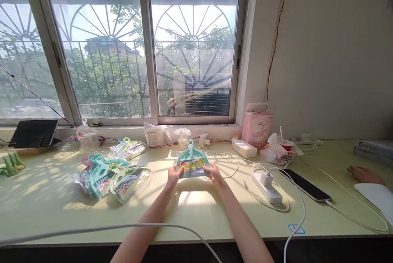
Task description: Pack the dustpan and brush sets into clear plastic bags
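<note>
A wrapped teal dustpan set (193, 164) with a yellow-green label is held at the middle of the table, its looped handle pointing toward the window. My left hand (175, 174) grips its left edge, and my right hand (214, 173) grips the right edge. The fingers partly cover its lower corners. To the left lies a pile of similar sets in clear plastic, among them a teal one (100, 173) and a green one (125, 181). Another wrapped set (129, 147) lies behind the pile.
Right of my hands lie a white power strip (266, 189) with cables and a black phone (305, 185). A pink box (257, 130) and a white bag (278, 150) stand behind. Another person's hand (367, 174) rests far right. A cable (138, 225) crosses the front.
</note>
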`<act>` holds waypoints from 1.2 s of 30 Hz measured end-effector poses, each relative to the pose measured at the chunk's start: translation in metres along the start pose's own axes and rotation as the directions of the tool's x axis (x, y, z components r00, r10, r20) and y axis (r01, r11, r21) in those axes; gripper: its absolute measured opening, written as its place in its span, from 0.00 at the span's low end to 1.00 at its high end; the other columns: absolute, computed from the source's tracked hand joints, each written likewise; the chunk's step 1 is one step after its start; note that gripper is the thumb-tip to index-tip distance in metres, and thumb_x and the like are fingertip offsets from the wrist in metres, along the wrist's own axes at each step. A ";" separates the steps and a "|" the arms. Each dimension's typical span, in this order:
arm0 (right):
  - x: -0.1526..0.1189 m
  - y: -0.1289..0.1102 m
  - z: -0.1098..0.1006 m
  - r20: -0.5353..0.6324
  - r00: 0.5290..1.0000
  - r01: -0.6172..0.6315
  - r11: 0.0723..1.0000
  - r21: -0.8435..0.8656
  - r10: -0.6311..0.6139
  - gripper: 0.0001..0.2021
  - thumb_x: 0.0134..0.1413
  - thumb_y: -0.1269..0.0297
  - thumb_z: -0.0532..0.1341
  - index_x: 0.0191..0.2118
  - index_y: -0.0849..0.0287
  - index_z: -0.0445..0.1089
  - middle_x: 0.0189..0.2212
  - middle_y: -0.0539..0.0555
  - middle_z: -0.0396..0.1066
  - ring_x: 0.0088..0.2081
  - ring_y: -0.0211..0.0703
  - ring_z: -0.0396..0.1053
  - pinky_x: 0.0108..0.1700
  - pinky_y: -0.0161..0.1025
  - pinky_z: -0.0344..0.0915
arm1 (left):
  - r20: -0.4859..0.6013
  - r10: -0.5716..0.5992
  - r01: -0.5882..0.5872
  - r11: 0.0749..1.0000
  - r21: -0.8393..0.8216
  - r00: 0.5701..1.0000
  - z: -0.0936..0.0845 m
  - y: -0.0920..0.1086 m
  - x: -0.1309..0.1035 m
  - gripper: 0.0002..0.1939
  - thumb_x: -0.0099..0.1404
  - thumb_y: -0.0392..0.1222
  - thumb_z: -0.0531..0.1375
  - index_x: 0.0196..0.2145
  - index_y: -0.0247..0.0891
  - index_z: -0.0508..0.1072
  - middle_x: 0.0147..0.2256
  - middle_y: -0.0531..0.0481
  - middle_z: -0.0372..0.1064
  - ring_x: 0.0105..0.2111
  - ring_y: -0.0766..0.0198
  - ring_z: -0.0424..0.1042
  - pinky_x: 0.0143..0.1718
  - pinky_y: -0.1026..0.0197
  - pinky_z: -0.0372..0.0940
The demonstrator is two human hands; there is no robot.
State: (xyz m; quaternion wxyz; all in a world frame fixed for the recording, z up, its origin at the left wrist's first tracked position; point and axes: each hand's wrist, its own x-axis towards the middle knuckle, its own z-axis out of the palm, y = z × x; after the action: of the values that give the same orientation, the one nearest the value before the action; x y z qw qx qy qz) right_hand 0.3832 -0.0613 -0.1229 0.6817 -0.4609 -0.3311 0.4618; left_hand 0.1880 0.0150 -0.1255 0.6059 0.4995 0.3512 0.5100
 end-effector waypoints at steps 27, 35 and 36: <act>-0.021 -0.001 0.009 0.305 0.946 -0.016 0.953 -0.302 0.112 0.22 0.67 0.45 0.58 0.54 0.52 0.79 0.52 0.66 0.81 0.45 0.61 0.82 0.54 0.62 0.78 | -0.617 0.461 0.428 0.454 0.781 0.638 -0.191 0.069 -0.102 0.21 0.66 0.45 0.63 0.53 0.31 0.68 0.62 0.19 0.62 0.68 0.27 0.58 0.64 0.28 0.58; -0.029 0.003 0.014 0.392 0.898 -0.030 0.918 -0.396 0.198 0.16 0.67 0.52 0.60 0.52 0.52 0.79 0.50 0.63 0.81 0.41 0.53 0.83 0.50 0.53 0.80 | -0.739 0.341 0.508 0.558 0.656 0.581 -0.177 0.051 -0.090 0.29 0.68 0.49 0.60 0.61 0.32 0.60 0.67 0.23 0.56 0.69 0.32 0.55 0.67 0.33 0.55; -0.028 0.004 0.014 0.394 0.896 -0.035 0.918 -0.396 0.204 0.16 0.67 0.52 0.60 0.51 0.52 0.79 0.50 0.62 0.81 0.41 0.52 0.83 0.49 0.52 0.80 | -0.748 0.372 0.490 0.582 0.649 0.550 -0.174 0.051 -0.091 0.30 0.68 0.49 0.61 0.62 0.32 0.59 0.68 0.23 0.55 0.70 0.34 0.54 0.68 0.33 0.54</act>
State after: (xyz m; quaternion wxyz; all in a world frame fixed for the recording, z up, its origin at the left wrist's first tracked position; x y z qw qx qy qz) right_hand 0.3598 -0.0821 -0.1228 0.4602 -0.4910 -0.5256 0.5204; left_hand -0.0093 -0.0308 -0.1284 0.0827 0.3975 0.8029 0.4365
